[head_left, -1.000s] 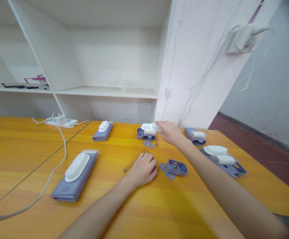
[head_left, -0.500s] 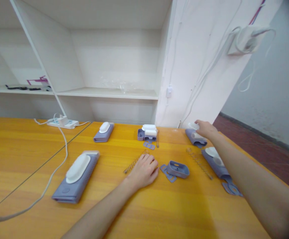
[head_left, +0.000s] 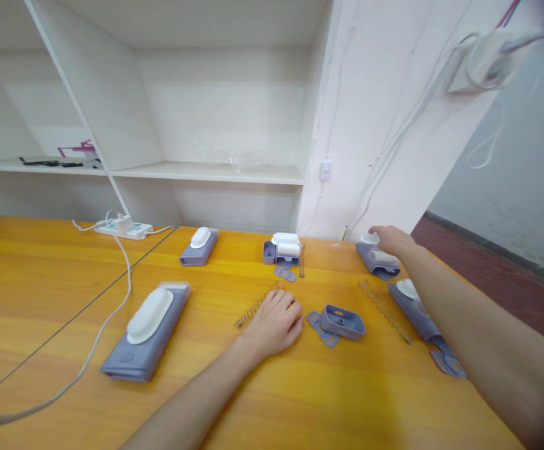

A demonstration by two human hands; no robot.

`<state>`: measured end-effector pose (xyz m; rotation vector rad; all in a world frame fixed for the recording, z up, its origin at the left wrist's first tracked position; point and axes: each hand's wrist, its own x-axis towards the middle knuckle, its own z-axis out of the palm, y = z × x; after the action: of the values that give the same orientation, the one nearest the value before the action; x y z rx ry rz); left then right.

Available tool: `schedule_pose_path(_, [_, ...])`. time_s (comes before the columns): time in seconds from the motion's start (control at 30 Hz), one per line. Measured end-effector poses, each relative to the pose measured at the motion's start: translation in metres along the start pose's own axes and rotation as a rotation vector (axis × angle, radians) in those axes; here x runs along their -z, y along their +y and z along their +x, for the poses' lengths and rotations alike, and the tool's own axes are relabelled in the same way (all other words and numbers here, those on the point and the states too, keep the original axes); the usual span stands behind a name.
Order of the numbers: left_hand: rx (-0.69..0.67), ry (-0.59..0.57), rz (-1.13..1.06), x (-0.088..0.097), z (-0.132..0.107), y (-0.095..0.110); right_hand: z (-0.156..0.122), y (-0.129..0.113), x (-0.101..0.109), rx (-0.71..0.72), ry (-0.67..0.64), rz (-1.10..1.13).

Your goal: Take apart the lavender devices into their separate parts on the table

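Note:
My right hand (head_left: 391, 241) reaches to the far right and pinches a white oval piece (head_left: 370, 238) at the back end of a blue-grey housing (head_left: 364, 254). A white cylinder (head_left: 383, 257) lies on that housing's front part. My left hand (head_left: 277, 320) rests palm down on the table, fingers curled together, their undersides hidden. Just beside it lies a coil spring (head_left: 252, 310). To its right are flat blue-grey plates (head_left: 321, 330) and an open blue-grey tray-like cap (head_left: 343, 322). Another spring (head_left: 384, 312) lies between that cap and a second housing (head_left: 410, 309), which my right forearm partly covers.
Closed blue-grey units with white oval tops, one near (head_left: 150, 331) and one far (head_left: 199, 247), stand on the left. A disassembled set (head_left: 286, 249) sits at the back middle. A power strip (head_left: 126, 229) trails a cable across the table, below white shelves (head_left: 206, 172).
The view has shifted slightly, so the table things appear farther right. The white oval piece in my right hand sits a little lower against the housing. My left hand stays in place.

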<state>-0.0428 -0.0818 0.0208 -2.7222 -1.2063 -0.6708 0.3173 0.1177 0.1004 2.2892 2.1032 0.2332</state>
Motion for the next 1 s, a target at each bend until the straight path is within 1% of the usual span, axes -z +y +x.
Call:
schedule_pose_path(0.27, [0.007,-0.001,-0.001,0.000,0.000,0.000,0.026,0.013,-0.010,0.019,-0.120,-0.028])
schedule_pose_path(0.53, [0.022,-0.005,-0.001,0.001,0.000,-0.001,0.046,0.012,-0.017,0.015,-0.214,-0.033])
schedule_pose_path(0.67, [0.027,-0.008,-0.002,0.000,0.001,-0.002,0.049,0.014,-0.018,0.010,-0.232,-0.013])
schedule_pose_path(1.0, [0.033,-0.010,-0.025,0.000,0.002,-0.002,0.041,0.024,-0.016,0.024,-0.230,0.091])
